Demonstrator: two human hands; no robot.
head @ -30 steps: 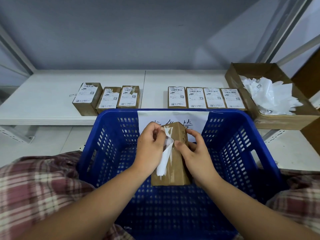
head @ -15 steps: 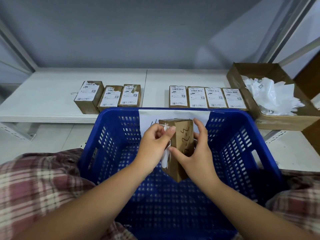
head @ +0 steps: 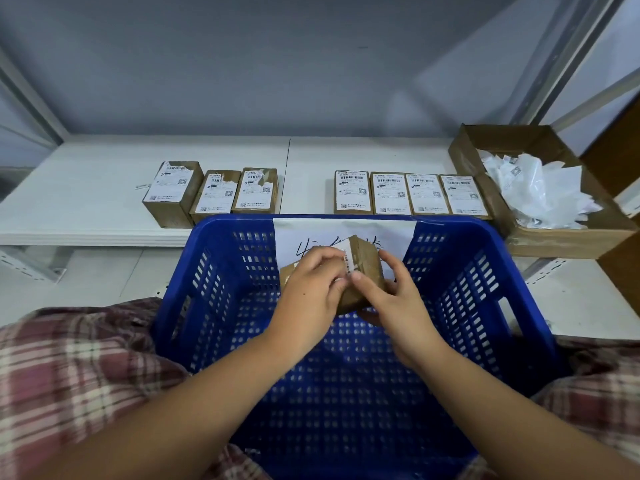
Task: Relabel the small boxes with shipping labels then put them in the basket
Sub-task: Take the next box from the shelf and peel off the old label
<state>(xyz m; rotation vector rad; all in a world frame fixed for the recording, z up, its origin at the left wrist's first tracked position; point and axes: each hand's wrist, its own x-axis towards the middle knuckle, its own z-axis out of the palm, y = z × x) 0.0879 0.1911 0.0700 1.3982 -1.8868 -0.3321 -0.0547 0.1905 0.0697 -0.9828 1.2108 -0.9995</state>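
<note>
Above the blue basket (head: 214, 289) I hold a small brown box (head: 367, 265), tilted on its side. My left hand (head: 311, 289) grips its left part, and its fingers pinch a white label (head: 349, 263) at the box's edge. My right hand (head: 394, 299) holds the box from the right and below, thumb on its near face. The basket's floor looks bare. Three small boxes (head: 214, 194) with torn labels stand on the white shelf at the left, and several boxes (head: 408, 194) with whole labels stand in a row at the right.
An open cardboard carton (head: 568, 237) with crumpled white label paper (head: 540, 192) sits on the shelf at the right. A white sheet with handwriting (head: 401, 233) hangs on the basket's far wall. Grey shelf uprights rise at both sides. Plaid fabric covers my knees beside the basket.
The box has turned from upright to lying tilted and moved a little farther from me. The peeled label strip that hung from my left hand now lies against the box's edge.
</note>
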